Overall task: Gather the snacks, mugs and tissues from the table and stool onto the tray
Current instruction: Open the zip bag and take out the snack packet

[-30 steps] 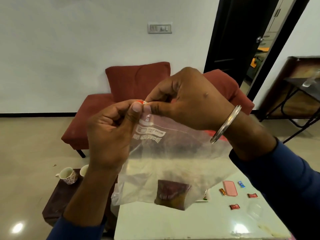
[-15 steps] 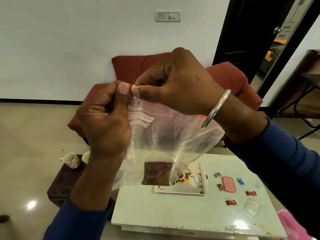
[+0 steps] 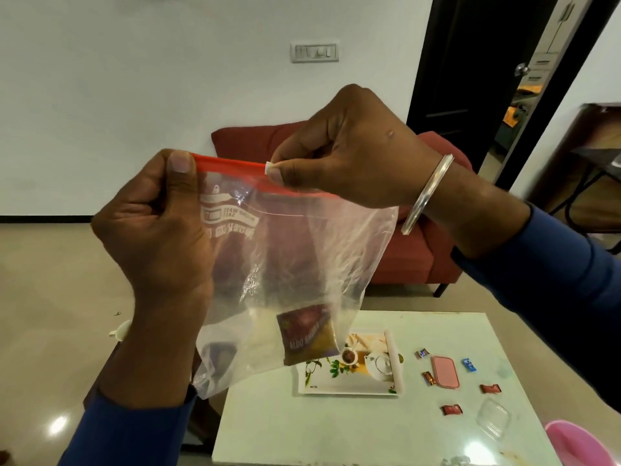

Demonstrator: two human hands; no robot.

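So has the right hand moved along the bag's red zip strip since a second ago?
Yes. The right hand has slid rightward along the red zip strip, away from the left hand, which pinches the strip's left end; earlier their thumbs touched.

The zip bag point(image 3: 295, 264) is thin clear plastic, crinkled and glossy, with a red plastic seal strip point(image 3: 228, 162); the bangle point(image 3: 426, 193) is polished metal; the bench point(image 3: 336, 428) top is smooth and shiny, catching lamp glare; the sofa point(image 3: 406, 260) is matt red cloth.

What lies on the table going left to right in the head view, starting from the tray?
Tray → brown-wrapped candy → pink case → blue candy → red candy → pink object at the edge.
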